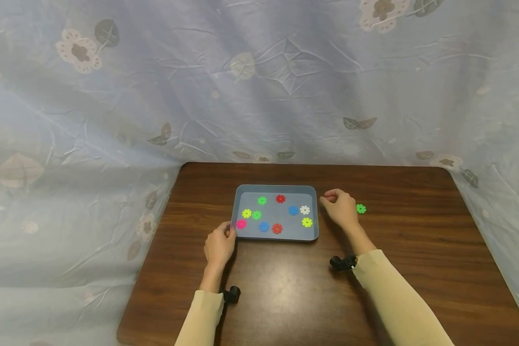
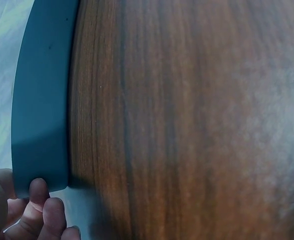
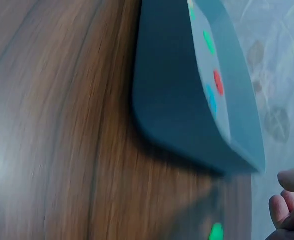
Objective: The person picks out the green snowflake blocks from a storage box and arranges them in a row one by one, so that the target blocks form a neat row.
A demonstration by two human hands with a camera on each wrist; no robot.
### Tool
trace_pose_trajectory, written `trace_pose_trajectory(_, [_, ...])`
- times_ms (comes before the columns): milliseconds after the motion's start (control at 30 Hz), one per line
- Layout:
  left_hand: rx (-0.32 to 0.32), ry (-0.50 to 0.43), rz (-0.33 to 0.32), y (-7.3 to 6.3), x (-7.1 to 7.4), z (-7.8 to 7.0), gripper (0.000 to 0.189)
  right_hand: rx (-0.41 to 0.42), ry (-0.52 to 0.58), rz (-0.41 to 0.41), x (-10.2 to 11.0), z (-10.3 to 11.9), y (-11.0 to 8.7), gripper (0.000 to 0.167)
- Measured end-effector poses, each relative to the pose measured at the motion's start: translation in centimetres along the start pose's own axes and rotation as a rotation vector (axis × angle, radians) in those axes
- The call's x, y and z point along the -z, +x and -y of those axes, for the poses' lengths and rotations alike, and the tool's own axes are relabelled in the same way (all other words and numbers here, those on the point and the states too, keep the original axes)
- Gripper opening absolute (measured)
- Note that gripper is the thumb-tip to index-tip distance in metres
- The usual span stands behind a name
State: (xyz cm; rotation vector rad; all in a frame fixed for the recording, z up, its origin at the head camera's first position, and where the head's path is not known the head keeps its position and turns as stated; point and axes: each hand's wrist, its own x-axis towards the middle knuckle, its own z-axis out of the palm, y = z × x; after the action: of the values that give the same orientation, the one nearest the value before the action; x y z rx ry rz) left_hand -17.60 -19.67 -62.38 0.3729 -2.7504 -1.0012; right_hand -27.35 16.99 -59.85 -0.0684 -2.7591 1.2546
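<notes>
On the table lies a grey-blue tray (image 1: 285, 235) holding several flower-shaped discs, among them a red disc (image 1: 280, 198), a white disc (image 1: 304, 210) and a pink disc (image 1: 241, 224). My left hand (image 1: 219, 244) holds the tray's near left corner, its fingertips on the outer wall in the left wrist view. Just beyond the tray's right side, my right hand (image 1: 340, 209) has thumb and fingers drawn together. A bit of red shows between those fingertips, a small disc mostly hidden by them. Right of this hand a green disc (image 1: 361, 208) rests on the wood.
The dark brown wooden table (image 1: 415, 240) has rounded far corners. A pale curtain (image 1: 264, 96) with flower and leaf prints hangs behind and to the sides. Each wrist carries a small black camera (image 1: 342, 263).
</notes>
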Motion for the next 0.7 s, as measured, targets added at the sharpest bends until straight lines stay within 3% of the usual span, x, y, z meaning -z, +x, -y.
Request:
trace_pose_trajectory(333, [0.016,-0.008,0.014,0.0,0.0,0.2,0.028,0.062,0.035,0.088,-4.3,4.5,-0.3,0.026])
trace_pose_trajectory(700, [0.005,-0.01,0.014,0.1,0.1,0.1,0.028,0.076,0.037,0.181,-8.9,7.9,-0.6,0.025])
